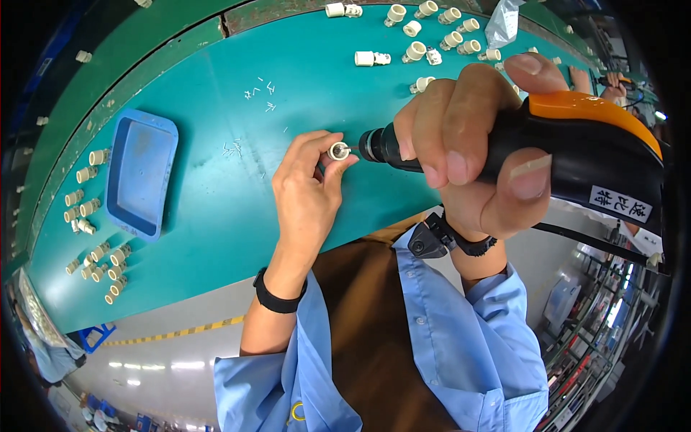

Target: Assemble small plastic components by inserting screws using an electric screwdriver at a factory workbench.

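Note:
My left hand [306, 183] is closed, its thumb and fingers pinching a small cream lamp socket [335, 152] with its round opening turned up toward me. My right hand [468, 133] wraps around a black and orange electric screwdriver [586, 140], held level and pointing left. The thin bit [354, 148] of the screwdriver reaches the right side of the lamp socket. Whether a screw sits at the bit's tip is too small to tell. Loose small screws [232, 149] lie on the green table [216, 194] to the left of my left hand, with more farther back.
A blue plastic tray [171, 155] stands at the left. Several cream sockets [99, 252] are grouped beside it, and more sockets [414, 52] stand along the far side near a clear plastic bag [502, 25]. A black cord [594, 241] hangs below the screwdriver. Another person's hand [614, 88] shows at far right.

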A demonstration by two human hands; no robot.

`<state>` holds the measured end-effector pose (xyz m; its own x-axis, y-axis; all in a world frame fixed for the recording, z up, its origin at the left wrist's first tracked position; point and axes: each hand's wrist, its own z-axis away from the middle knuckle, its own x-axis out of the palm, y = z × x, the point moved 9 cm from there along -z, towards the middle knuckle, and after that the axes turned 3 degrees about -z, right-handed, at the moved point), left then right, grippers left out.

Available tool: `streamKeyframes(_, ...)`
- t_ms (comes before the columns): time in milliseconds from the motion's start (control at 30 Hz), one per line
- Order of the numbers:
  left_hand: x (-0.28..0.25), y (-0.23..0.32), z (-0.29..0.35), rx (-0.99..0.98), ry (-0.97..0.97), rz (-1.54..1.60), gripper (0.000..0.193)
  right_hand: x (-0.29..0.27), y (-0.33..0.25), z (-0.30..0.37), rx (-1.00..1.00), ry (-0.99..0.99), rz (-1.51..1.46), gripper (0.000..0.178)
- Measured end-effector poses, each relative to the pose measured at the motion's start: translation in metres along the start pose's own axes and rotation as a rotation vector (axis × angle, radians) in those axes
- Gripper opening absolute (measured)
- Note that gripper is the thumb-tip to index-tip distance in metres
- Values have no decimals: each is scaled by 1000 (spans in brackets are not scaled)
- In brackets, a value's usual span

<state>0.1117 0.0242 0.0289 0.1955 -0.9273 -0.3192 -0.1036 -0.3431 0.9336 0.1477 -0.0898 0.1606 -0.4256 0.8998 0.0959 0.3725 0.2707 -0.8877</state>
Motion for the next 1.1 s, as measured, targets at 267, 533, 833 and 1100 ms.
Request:
streamKeyframes(267, 0, -1, -1, 10, -4, -27, 19, 11, 10, -3, 5, -138, -113, 54)
streamKeyframes(533, -3, -1, 0, 48, 33, -22, 19, 16, 13, 1, 3, -10, 66, 52)
streamKeyframes(833, -2, -5, 0, 42, 36, 44, 20, 16, 20, -2, -76, 41, 202, 35)
streamKeyframes(1100, -1, -5, 1, 26, 29, 26, 19, 18, 19, -2, -96, 64, 195, 33)
